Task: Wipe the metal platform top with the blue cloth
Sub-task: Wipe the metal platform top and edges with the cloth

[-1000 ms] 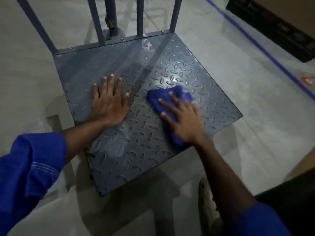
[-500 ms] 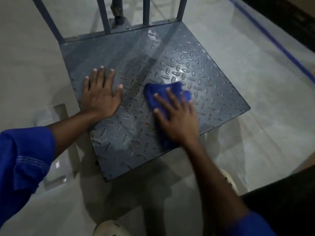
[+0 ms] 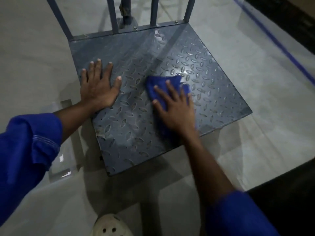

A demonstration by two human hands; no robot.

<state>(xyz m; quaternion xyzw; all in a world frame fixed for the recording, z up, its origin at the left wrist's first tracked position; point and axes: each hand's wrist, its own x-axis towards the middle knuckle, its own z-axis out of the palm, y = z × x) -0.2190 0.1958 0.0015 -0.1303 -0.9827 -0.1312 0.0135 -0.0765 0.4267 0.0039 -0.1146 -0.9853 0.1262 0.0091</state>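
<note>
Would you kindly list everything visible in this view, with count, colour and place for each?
metal platform: one, dark grey tread plate, centre.
upright bars: five, grey-blue, along the platform's far edge.
blue cloth: one, blue, on the platform, under the right hand.
floor: one, pale grey, all around.
floor line: one, blue, upper right.
shoe: one, off-white with holes, bottom centre.
sleeves: two, blue, lower left and lower right.
left hand: one, flat on the platform's left part.
right hand: one, pressing on the cloth.
</note>
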